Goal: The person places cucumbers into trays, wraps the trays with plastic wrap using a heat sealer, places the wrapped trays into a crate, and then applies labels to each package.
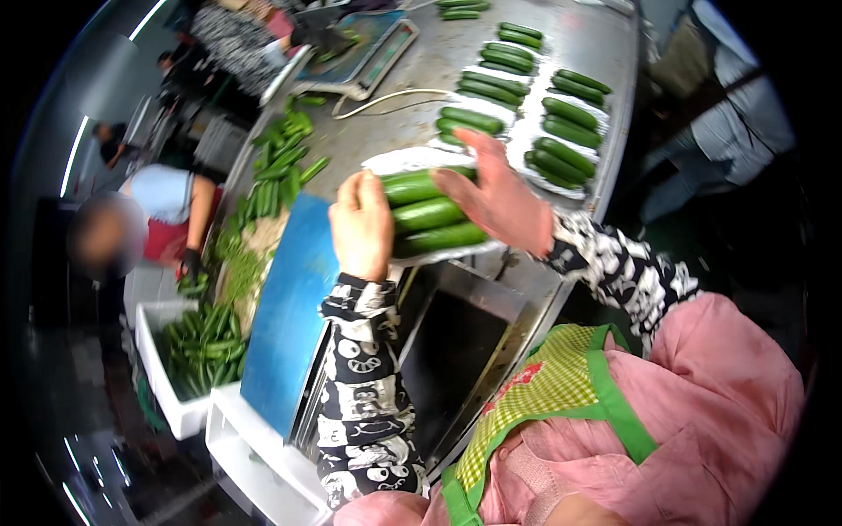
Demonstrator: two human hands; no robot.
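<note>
Three green cucumbers (430, 214) lie side by side on a white tray (412, 159) in front of me. My left hand (362, 226) is closed round the tray's left end, its fingers bent over the edge by the cucumbers. At the right end, my right hand (509, 202) has its fingers spread and its thumb against the cucumbers; it is slightly blurred. Beyond it are several white trays with cucumbers (570, 121), set in rows on the metal table (403, 114).
A blue board (285, 307) slopes at my left, beside loose cucumbers (281, 162). A white crate (175, 412) holds more cucumbers. A scale (373, 66) with a pale cable stands at the far side. A person (162, 197) in dark gloves works at left; another (715, 131) stands at right.
</note>
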